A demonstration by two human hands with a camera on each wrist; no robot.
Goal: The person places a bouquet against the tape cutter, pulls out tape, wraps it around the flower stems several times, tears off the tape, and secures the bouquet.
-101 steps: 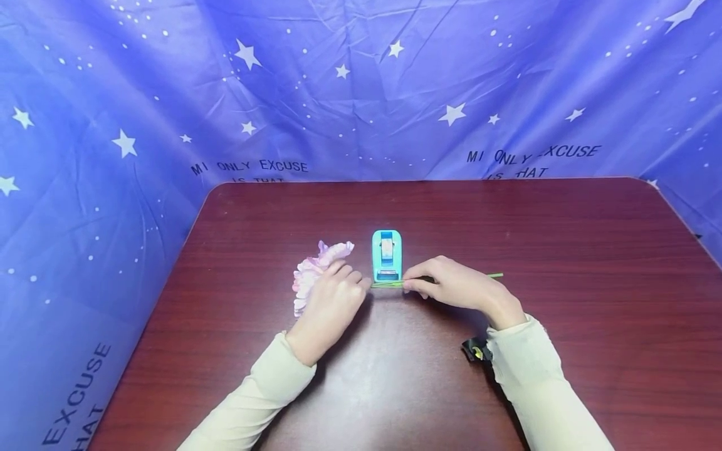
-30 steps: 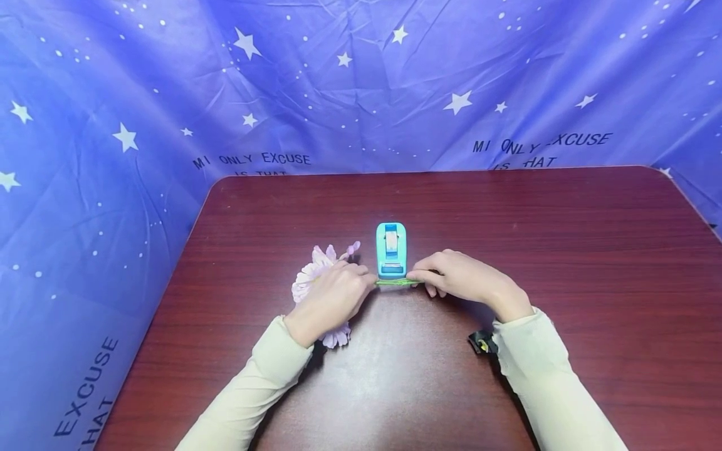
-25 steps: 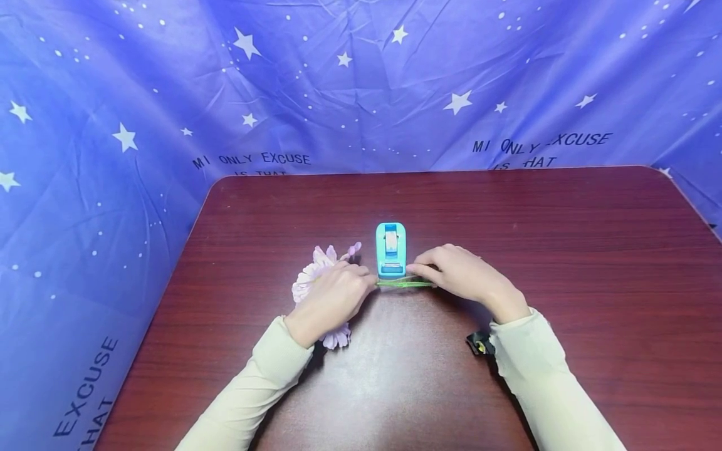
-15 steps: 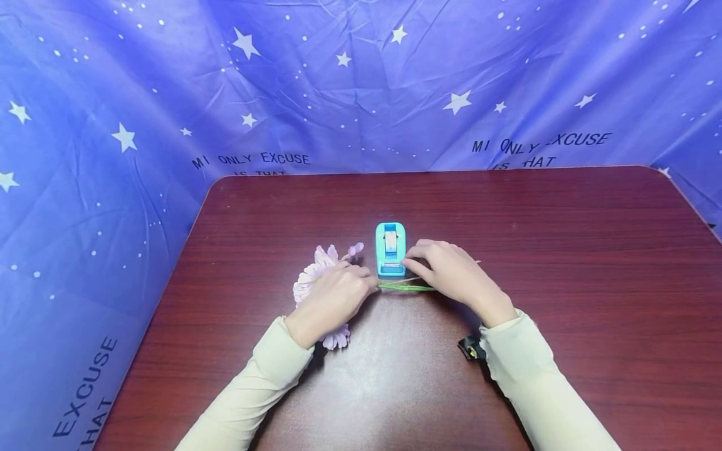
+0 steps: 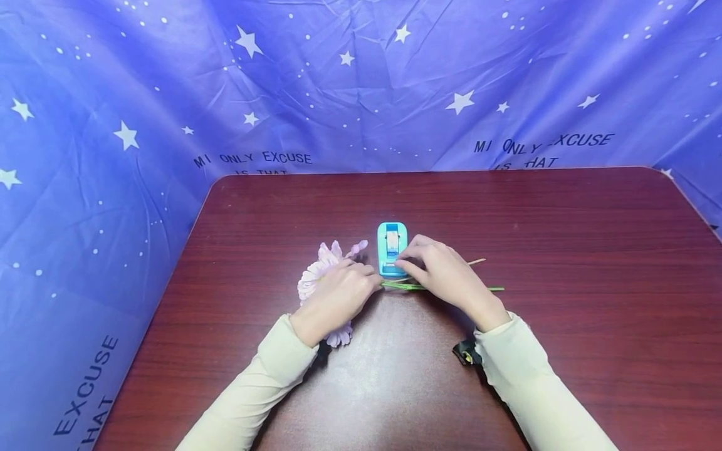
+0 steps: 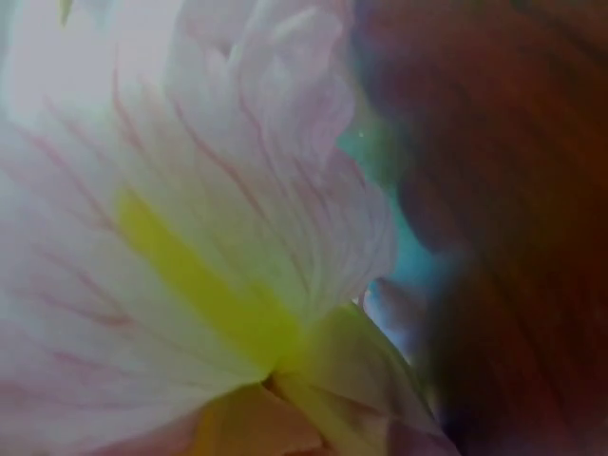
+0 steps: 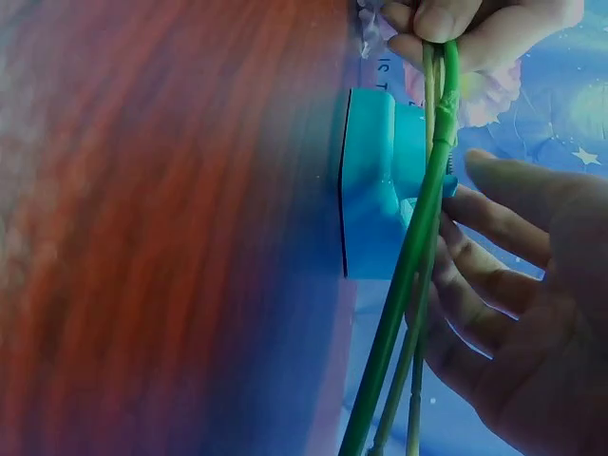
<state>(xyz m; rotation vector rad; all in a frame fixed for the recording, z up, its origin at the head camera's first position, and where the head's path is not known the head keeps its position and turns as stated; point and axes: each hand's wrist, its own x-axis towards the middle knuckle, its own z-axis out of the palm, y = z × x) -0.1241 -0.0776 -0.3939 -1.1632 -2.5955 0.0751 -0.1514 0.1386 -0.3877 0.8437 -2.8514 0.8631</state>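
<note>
My left hand [image 5: 341, 288] pinches the green stems [image 5: 408, 287] of some pale pink-purple flowers [image 5: 311, 282], close below the blossoms. Petals [image 6: 209, 142] fill most of the left wrist view. Just behind the stems a light-blue tape dispenser [image 5: 383, 250] stands on the table, a roll of tape in it. My right hand [image 5: 445, 269] reaches over the stems, thumb and forefinger at the dispenser's cutting edge. In the right wrist view its fingers [image 7: 484, 223] are loosely bent, the thumb apart from them. Whether they touch the tape end cannot be made out.
The dark red wooden table [image 5: 564, 250] extends around the hands. Stem ends [image 5: 495, 289] stick out to the right past the right hand. A black wrist device [image 5: 465, 354] sits at the right cuff. Blue star-printed cloth [image 5: 361, 94] hangs behind.
My right hand has let go of the stems and moved left and away to the dispenser's front. The stems' right ends show again. My left hand keeps its hold, with barely any movement recently.
</note>
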